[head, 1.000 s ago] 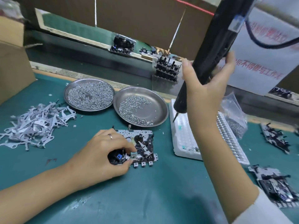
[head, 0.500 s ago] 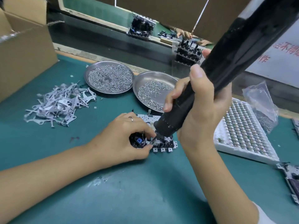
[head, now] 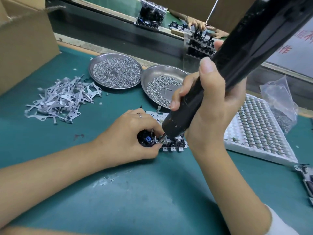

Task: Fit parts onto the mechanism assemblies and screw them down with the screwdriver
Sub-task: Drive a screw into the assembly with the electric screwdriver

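My left hand [head: 130,141] pinches the mechanism assembly [head: 166,141] flat on the green mat [head: 152,192] while my right hand [head: 208,106] wraps the screwdriver [head: 220,73], its tip on a screw there, so I judge this fastening underway, with more assemblies [head: 306,180] probably waiting at right.

2 hands: left [head: 128,138], right [head: 208,106]. 1 screwdriver [head: 228,65]. 2 steel dishes w/ screws: [head: 94,65], [head: 171,68]. 1 white tray [head: 264,153], center right. 1 cardboard box [head: 25,39], upper left.
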### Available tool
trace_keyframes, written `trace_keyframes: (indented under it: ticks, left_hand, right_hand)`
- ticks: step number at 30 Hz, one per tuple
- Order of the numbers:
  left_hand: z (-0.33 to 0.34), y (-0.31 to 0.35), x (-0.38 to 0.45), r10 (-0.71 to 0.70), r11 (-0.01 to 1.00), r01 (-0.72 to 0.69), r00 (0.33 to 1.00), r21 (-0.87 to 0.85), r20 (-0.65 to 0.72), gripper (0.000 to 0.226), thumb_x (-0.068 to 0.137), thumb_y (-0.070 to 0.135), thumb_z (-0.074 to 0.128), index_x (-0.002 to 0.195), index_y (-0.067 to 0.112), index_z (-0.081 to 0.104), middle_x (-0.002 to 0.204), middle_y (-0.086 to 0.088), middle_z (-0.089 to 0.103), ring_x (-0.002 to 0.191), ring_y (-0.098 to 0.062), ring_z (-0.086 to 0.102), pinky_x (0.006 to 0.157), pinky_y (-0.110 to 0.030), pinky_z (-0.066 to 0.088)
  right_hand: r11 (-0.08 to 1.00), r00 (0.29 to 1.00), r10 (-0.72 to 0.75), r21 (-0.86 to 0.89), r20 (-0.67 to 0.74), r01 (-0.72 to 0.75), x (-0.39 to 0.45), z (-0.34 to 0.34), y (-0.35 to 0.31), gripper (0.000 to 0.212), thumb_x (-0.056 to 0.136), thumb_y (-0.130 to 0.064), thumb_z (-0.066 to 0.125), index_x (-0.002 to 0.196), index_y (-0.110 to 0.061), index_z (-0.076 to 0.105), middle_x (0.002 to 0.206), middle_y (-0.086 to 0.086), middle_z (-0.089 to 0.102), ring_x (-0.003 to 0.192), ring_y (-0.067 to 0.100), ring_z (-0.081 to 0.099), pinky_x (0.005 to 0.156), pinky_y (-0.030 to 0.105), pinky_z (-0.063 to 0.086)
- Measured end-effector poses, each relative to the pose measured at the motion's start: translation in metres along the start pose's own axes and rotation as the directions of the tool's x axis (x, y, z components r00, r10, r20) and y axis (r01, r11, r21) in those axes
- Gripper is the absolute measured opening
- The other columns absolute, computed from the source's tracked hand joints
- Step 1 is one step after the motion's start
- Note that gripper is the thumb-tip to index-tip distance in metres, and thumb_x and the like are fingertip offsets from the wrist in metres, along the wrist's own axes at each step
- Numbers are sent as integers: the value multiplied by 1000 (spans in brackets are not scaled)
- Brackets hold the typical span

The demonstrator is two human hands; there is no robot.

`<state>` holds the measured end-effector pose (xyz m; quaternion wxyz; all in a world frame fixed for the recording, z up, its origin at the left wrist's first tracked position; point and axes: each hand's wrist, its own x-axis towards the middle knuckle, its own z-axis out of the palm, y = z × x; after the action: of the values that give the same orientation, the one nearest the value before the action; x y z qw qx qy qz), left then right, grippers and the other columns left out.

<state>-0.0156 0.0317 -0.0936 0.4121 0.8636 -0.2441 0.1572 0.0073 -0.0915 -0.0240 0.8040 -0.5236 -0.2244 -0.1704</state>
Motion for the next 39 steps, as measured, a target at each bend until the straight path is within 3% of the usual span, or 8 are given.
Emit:
trace_keyframes:
  ticks: [9, 19, 22, 25, 33, 36, 39]
  left_hand:
    - [0, -1, -1, 4, 1000, -3, 1000, -10, 6, 33, 67, 21, 74, 78, 39, 49, 67, 28, 47, 74, 4, 44, 76, -23, 37]
    - [1, -1, -1, -20, 1000, 20, 1000, 9, -14, 33, 65, 20, 73, 77, 39, 50, 66, 27, 49, 74, 8, 45, 77, -14, 34]
    - [1, -1, -2, -33, 999, 33, 999, 7, 6, 15, 66, 19, 74, 78, 25, 67, 73, 24, 57, 78, 2, 49, 81, -19, 38]
    - [1, 0, -2, -53, 998, 53, 999, 24, 3, 20, 67, 22, 72, 86, 15, 74, 78, 17, 63, 79, -8, 53, 83, -23, 41]
    - [1, -1, -3, -23, 999, 24, 1000, 40, -11, 20, 67, 20, 73, 87, 14, 75, 79, 13, 67, 79, -15, 57, 82, -28, 44]
    - [1, -1, -3, -9, 999, 9, 1000, 41, -11, 20, 67, 18, 74, 87, 13, 75, 80, 11, 68, 79, -18, 59, 82, -32, 47]
    - [0, 0, -3, 7, 999, -7, 1000, 40, -1, 21, 68, 19, 74, 88, 13, 75, 80, 8, 68, 78, -17, 59, 81, -34, 48]
  right_hand:
    - [1000, 999, -29, -2, 23, 29, -1, -1, 2, 17, 81, -20, 56, 92, -15, 44, 47, -1, 47, 32, 18, 44, 40, 22, 37]
    - [1000, 1000, -26, 5, 12, 26, -3, -2, 0, 18, 79, -21, 57, 92, -16, 45, 48, -1, 48, 32, 18, 44, 40, 22, 37]
    - [997, 998, -68, 27, 12, 67, 1, -7, -5, 17, 80, -19, 56, 92, -14, 44, 47, 0, 48, 32, 18, 45, 40, 20, 37]
    - [993, 993, -115, 18, 1, 115, 6, -11, -5, 20, 81, -17, 55, 94, -10, 42, 47, 0, 46, 32, 17, 44, 40, 21, 37]
    - [997, 998, 59, -57, 14, -58, 8, -14, 5, 17, 86, -14, 57, 92, -15, 42, 44, 0, 46, 31, 21, 42, 41, 20, 37]
    - [995, 998, 56, -79, 0, -56, 6, -14, 3, 17, 87, -14, 58, 93, -16, 42, 47, 1, 48, 34, 20, 44, 42, 21, 38]
    - [990, 1000, 12, -139, -9, -13, 6, -16, 0, 26, 85, -21, 63, 101, -15, 43, 64, 6, 56, 48, 22, 55, 50, 30, 46]
